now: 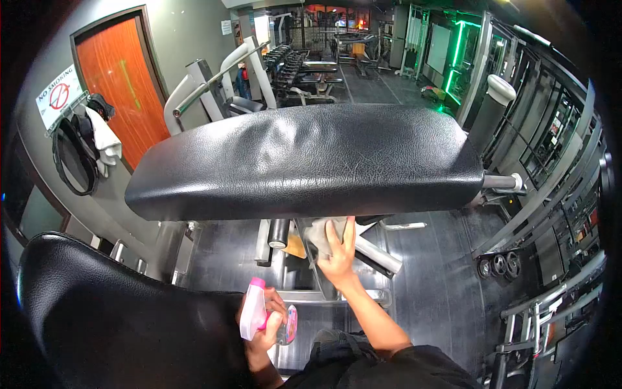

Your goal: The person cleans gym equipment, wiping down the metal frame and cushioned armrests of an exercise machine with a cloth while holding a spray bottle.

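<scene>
My left hand point(273, 316) is wrapped round a spray bottle point(253, 312) with a pink-and-white trigger head, low and left of centre. Part of the bottle's clear body shows beyond my fingers. My right hand point(338, 259) reaches forward under a long black padded cushion point(311, 155) and presses a grey cloth point(317, 236) to the machine's frame just beneath it. The fingertips are partly hidden at the cushion's lower edge. The cushion's leather-like cover looks creased and shiny on top.
A black seat back point(116, 311) fills the lower left. Metal frame bars point(379, 256) and a roller point(278, 232) sit below the cushion. Racks point(538, 324) line the right, with small weight plates point(499, 266). An orange door point(123, 84) and a hanging white towel point(102, 139) are at left.
</scene>
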